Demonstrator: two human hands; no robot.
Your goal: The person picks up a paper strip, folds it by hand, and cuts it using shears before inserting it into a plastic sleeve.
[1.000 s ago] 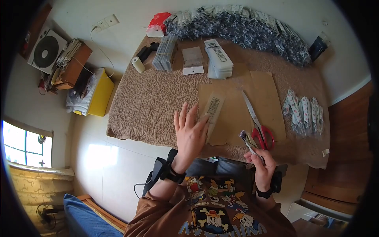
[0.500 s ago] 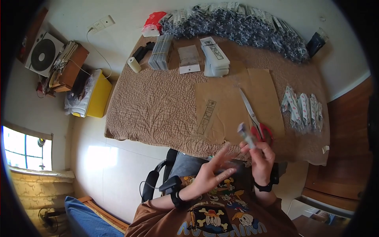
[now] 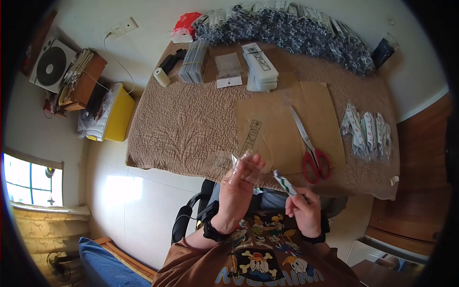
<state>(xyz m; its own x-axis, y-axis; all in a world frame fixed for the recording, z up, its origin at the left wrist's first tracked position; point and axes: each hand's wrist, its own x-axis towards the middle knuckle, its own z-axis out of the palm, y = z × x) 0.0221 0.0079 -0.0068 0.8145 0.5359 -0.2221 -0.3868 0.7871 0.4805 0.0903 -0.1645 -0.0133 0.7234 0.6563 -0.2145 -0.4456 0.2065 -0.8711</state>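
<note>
A clear plastic sleeve (image 3: 222, 161) is pinched in my left hand (image 3: 239, 179), over the front edge of the table. My right hand (image 3: 304, 210) grips a small patterned packet (image 3: 284, 182) by its lower end, its tip pointing up and left towards the sleeve; the two do not touch. Red-handled scissors (image 3: 311, 155) lie on a sheet of brown cardboard (image 3: 282, 119), just beyond my right hand. Another printed clear sleeve (image 3: 252, 137) lies at the cardboard's left side.
Banded sleeves (image 3: 193, 62), a bag with a white header (image 3: 229, 69) and a sleeve stack (image 3: 260, 69) stand behind the cardboard. Patterned packets (image 3: 366, 129) lie at right. Many bagged packets (image 3: 282, 31) line the back. A white roll (image 3: 161, 76) is at back left.
My left hand has moved left and up and now holds a clear sleeve. My right hand has come down and slightly left with the packet, uncovering the scissor handles.
</note>
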